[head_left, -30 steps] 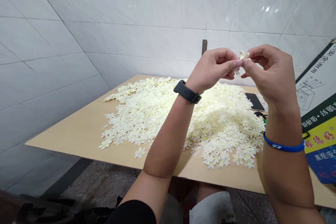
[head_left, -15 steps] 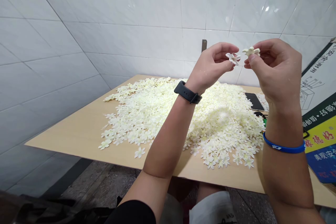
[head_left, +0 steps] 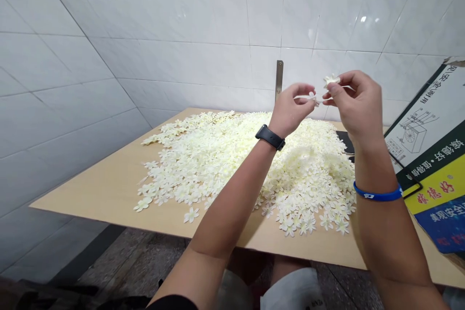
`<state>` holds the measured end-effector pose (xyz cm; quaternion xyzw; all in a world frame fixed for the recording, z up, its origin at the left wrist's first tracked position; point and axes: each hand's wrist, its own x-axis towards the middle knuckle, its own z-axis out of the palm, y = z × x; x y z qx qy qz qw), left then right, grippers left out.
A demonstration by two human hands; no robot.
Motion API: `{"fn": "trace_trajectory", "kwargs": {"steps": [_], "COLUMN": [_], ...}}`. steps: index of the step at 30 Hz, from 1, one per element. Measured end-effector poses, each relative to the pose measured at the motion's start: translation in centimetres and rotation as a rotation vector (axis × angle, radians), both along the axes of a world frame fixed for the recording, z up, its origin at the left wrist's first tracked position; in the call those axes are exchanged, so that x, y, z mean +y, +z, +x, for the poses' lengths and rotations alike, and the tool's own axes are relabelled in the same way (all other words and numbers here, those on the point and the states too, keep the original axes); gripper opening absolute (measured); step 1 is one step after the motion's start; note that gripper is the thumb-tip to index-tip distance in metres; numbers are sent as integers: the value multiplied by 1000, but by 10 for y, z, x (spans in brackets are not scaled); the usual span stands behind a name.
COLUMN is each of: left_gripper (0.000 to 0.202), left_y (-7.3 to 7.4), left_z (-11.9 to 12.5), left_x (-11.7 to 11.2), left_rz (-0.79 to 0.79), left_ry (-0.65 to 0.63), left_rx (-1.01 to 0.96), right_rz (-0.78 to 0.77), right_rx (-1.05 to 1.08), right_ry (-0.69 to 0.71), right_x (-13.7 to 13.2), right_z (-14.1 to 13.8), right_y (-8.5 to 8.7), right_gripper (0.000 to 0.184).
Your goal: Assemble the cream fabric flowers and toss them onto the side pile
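Both my hands are raised above a wooden table [head_left: 109,189] that carries a broad heap of small cream fabric flowers [head_left: 232,155]. My left hand [head_left: 290,111], with a black watch on its wrist, pinches a small white flower [head_left: 311,97] between thumb and fingertips. My right hand [head_left: 354,104], with a blue band on its wrist, pinches another cream flower [head_left: 331,80] just to the right and slightly higher. The two flowers are close together but apart.
A black phone [head_left: 345,141] lies on the table behind the heap. A printed cardboard box [head_left: 432,164] leans at the right edge. White tiled walls close in behind and on the left, with a metal bracket [head_left: 279,77] on the back wall.
One second ago both hands pinched one bunch together; they pulled it into two flowers. Now the hands are farther from me and the view has shifted slightly.
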<state>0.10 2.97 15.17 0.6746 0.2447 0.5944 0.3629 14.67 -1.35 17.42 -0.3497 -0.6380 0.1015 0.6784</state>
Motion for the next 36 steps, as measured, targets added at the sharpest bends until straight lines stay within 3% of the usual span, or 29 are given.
{"fn": "trace_trajectory", "kwargs": {"steps": [4,7,10,13,18,23,25,31,33,36], "left_gripper": [4,11,14,15,17,18,17,19,18,15], "left_y": [-52,-87,-110,-125,-145,-155,-157,-156,-155,-155], "left_z": [-2,-9,-10,-3,10,9,8,0,-7,-20], "left_x": [7,-1,-16,-31,-42,-47,-50,-69,-78,-90], "left_rz": [-171,-176,-156,-121,52,149,135,40,-29,-197], "left_ry": [100,177,240,268,181,133,135,203,212,242], "left_rx": [135,246,335,357,370,402,420,395,369,342], "right_rz": [-133,-302,-453,-484,-168,-63,-99,-490,-523,-502], "right_rx": [2,95,224,179,-280,-515,-497,-108,-26,35], "right_ry": [27,74,142,87,-309,-308,-280,-30,32,20], "right_x": [17,11,-6,-23,-36,-45,-50,-65,-71,-81], "right_z": [2,5,9,15,25,28,27,18,15,9], "right_y": [-41,-86,-125,-148,-161,-168,-171,-178,-179,-177], "right_gripper": [15,24,33,34,18,13,15,18,17,17]}}
